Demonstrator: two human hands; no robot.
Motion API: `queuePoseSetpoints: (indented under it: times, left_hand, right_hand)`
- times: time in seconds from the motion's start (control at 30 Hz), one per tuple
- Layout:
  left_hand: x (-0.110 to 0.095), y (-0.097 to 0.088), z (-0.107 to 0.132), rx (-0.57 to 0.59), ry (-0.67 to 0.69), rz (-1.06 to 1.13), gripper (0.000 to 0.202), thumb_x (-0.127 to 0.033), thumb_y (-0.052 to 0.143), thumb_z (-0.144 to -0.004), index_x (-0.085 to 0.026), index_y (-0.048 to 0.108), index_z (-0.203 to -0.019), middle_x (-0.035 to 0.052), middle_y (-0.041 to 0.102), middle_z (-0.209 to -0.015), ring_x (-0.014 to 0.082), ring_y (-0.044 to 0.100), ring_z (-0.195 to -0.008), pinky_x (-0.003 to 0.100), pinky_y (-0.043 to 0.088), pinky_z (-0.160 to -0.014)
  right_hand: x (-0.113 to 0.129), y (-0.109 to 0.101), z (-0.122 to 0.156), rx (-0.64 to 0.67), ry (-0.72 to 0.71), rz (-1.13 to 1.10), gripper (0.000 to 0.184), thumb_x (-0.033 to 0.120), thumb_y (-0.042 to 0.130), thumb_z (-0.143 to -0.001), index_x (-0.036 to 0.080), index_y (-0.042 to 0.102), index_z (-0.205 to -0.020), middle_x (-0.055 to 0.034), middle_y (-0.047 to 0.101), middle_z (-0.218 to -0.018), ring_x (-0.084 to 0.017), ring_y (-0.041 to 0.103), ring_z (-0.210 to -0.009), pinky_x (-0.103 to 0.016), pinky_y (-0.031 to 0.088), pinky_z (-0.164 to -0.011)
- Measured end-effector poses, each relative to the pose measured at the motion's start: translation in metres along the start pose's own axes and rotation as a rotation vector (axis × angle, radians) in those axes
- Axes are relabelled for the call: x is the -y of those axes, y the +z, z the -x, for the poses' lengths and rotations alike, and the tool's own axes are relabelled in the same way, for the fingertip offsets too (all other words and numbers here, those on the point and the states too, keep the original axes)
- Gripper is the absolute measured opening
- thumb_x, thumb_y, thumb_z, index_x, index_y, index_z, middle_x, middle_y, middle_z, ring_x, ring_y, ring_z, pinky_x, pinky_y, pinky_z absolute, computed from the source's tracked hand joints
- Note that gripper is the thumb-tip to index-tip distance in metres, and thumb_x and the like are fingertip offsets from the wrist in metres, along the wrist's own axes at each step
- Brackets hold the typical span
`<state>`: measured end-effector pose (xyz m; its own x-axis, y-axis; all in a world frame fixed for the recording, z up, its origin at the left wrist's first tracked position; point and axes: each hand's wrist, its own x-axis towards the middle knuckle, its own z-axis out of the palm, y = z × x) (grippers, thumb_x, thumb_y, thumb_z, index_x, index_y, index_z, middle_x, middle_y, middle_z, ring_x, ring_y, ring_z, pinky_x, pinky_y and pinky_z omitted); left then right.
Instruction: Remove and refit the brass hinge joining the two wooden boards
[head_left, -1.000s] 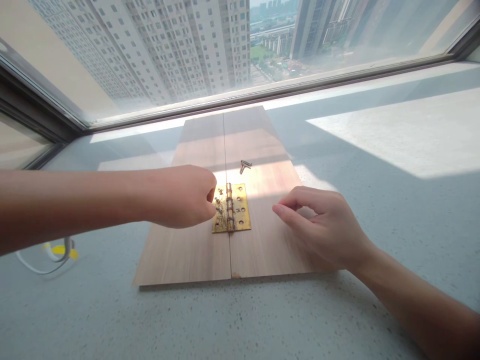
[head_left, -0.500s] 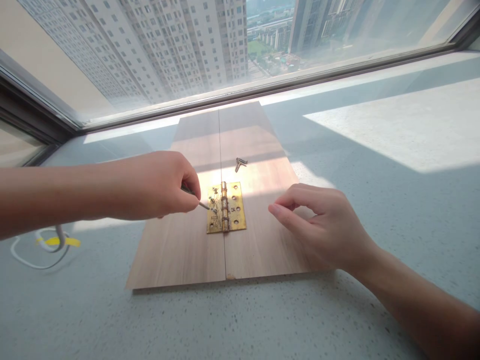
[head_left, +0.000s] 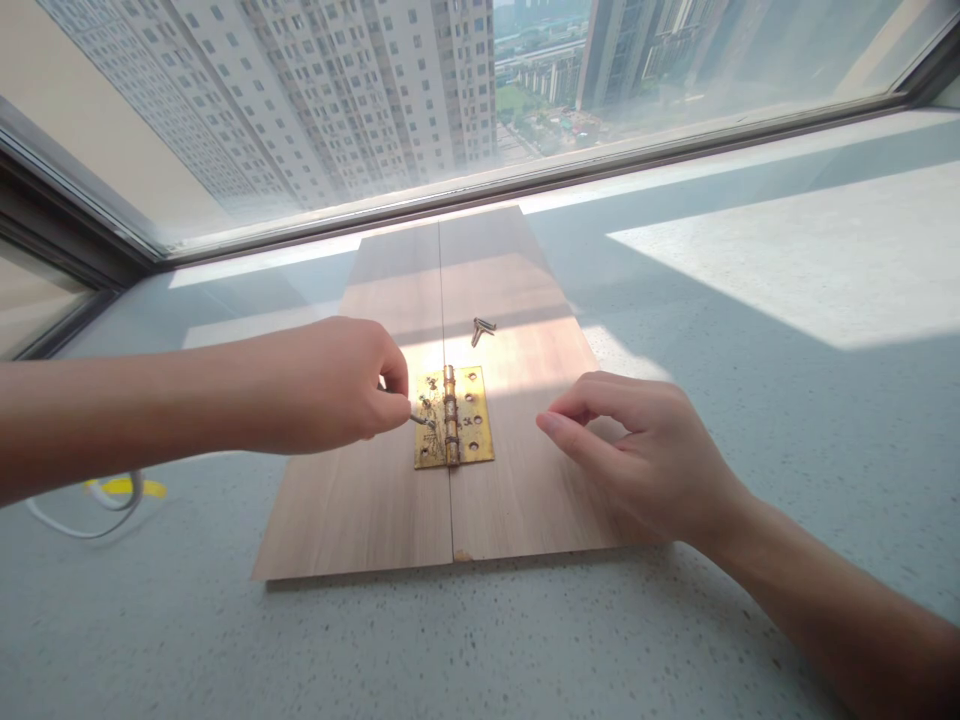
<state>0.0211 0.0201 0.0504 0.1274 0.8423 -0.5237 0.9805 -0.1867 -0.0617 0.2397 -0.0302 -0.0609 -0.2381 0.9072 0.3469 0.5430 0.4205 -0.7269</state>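
A worn brass-coloured hinge (head_left: 480,400) lies opened flat across the seam between two light wood boards (head_left: 360,520). My left hand (head_left: 341,385) is closed around a thin metal rod-like tool (head_left: 421,420), mostly hidden by the fingers. The tool's tip meets the hinge's left leaf, at what looks like a screw. Over the right board rests my right hand (head_left: 637,440), thumb and forefinger brought together, with nothing visible between them. Several small screws (head_left: 482,331) lie in a bunch on the right board, beyond the hinge.
The boards lie on a pale speckled sill (head_left: 525,640). A window frame (head_left: 600,168) runs along the back, with tall buildings outside. At left, a white cable (head_left: 97,530) with a yellow tag (head_left: 146,488) is partly behind my forearm.
My left hand has shifted slightly right and nearer to me, its fingers closer to the hinge. The tool's tip stays on the left leaf. My right hand has hardly moved.
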Motion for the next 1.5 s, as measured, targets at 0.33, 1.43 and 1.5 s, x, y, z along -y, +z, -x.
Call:
queuePoseSetpoints:
  times: [0.33, 1.43, 1.5]
  left_hand:
    - [-0.009, -0.002, 0.002, 0.019, -0.07, 0.037, 0.018, -0.032, 0.052, -0.072, -0.021, 0.061, -0.061, 0.0029, 0.057, -0.055, 0.0145, 0.046, -0.048, 0.029, 0.029, -0.049]
    - [-0.01, 0.01, 0.0, 0.074, -0.031, -0.085, 0.041, -0.04, 0.042, -0.084, -0.018, 0.058, -0.053, 0.0074, 0.056, -0.056, 0.0153, 0.045, -0.045, 0.03, 0.033, -0.047]
    - [-0.018, 0.008, -0.001, 0.005, 0.053, -0.274, 0.031, -0.031, 0.05, -0.079, -0.018, 0.056, -0.052, 0.0073, 0.055, -0.054, 0.0168, 0.044, -0.045, 0.031, 0.032, -0.047]
  right_hand:
    - [0.0, 0.0, 0.0, 0.01, 0.012, -0.012, 0.018, 0.022, 0.059, -0.082, 0.02, 0.062, -0.065, 0.0007, 0.064, -0.065, -0.012, 0.057, -0.062, -0.027, 0.042, -0.057]
    - [0.007, 0.007, 0.003, 0.09, -0.008, -0.065, 0.021, 0.023, 0.056, -0.084, 0.018, 0.061, -0.063, 0.0, 0.061, -0.062, -0.012, 0.054, -0.059, -0.025, 0.039, -0.055]
    - [0.008, 0.007, 0.003, 0.081, -0.011, -0.069, 0.02, 0.022, 0.057, -0.083, 0.018, 0.061, -0.064, -0.0001, 0.062, -0.062, -0.012, 0.054, -0.059, -0.025, 0.04, -0.055]
